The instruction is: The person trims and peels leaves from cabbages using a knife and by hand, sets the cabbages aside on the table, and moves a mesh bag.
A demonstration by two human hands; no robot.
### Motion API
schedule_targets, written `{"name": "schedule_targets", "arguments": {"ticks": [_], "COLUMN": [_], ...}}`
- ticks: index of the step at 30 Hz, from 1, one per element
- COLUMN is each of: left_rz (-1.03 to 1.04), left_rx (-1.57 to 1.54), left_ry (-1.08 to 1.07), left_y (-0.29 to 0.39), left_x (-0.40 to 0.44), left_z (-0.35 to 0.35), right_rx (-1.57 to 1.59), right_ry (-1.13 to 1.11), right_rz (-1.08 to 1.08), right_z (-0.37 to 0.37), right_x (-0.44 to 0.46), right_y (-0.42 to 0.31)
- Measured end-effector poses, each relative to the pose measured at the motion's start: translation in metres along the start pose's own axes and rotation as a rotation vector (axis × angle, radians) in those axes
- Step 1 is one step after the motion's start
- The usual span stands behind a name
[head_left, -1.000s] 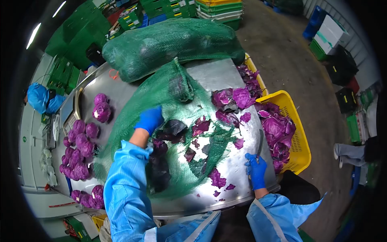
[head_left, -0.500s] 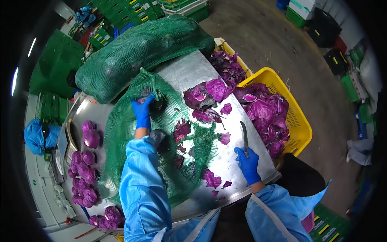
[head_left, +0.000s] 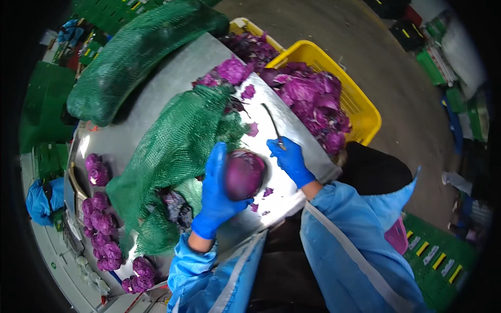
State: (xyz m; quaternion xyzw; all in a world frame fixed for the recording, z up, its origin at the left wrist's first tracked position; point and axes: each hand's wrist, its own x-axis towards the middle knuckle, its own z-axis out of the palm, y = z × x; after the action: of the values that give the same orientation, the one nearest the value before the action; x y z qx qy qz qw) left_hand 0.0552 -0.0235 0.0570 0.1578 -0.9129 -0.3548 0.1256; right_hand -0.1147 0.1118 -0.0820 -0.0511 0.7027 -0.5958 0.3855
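My left hand, in a blue glove, cups a round purple cabbage from its left side above the metal table. In my right hand, also gloved, is a knife with a thin curved dark blade pointing up and away. The blade is apart from the cabbage. A green net bag lies crumpled left of my left hand, with a dark purple cabbage showing near its lower part. Loose purple leaves are scattered on the table beyond the knife and near the front edge.
A yellow basket full of purple leaves stands right of the table, another yellow basket behind it. A full green net sack lies at the back left. Trimmed cabbages line the left side. A person in blue is far left.
My left hand has left the net and come nearer with a cabbage in it. The net has been drawn over and now lies bunched to the left. The view has shifted; the knife remains in my right hand.
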Motion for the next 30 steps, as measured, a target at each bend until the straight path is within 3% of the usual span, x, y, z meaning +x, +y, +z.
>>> {"name": "schedule_targets", "arguments": {"ticks": [2,4,6,9,12,23,25,30], "left_rz": [-0.052,-0.090,-0.232,-0.331,-0.294,-0.343,-0.343,-0.375], "left_rx": [-0.054,0.029,0.164,-0.107,-0.186,-0.234,-0.229,-0.254], "left_ry": [-0.021,0.026,-0.006,0.031,0.081,-0.006,-0.018,-0.035], "left_y": [-0.007,0.003,0.010,0.003,-0.017,-0.022,-0.024,-0.025], "left_x": [-0.005,-0.006,-0.012,-0.015,-0.015,0.004,0.005,0.014], "left_z": [0.048,0.045,0.040,0.047,0.057,0.043,0.042,0.039], "right_rx": [-0.018,-0.176,-0.436,-0.727,-0.875,-0.955,-1.015,-1.061], "right_ry": [-0.036,0.014,0.165,-0.009,-0.160,-0.157,-0.136,-0.130], "right_rz": [0.059,-0.150,-0.663,-0.481,-0.344,-0.425,-0.581,-0.468], "right_z": [-0.002,-0.008,-0.012,-0.022,-0.026,-0.014,-0.013,-0.005], "right_x": [-0.019,-0.039,-0.048,-0.082,-0.090,-0.075,-0.066,-0.048], "right_y": [-0.015,-0.017,-0.011,-0.046,-0.046,-0.059,-0.042,-0.029]}}
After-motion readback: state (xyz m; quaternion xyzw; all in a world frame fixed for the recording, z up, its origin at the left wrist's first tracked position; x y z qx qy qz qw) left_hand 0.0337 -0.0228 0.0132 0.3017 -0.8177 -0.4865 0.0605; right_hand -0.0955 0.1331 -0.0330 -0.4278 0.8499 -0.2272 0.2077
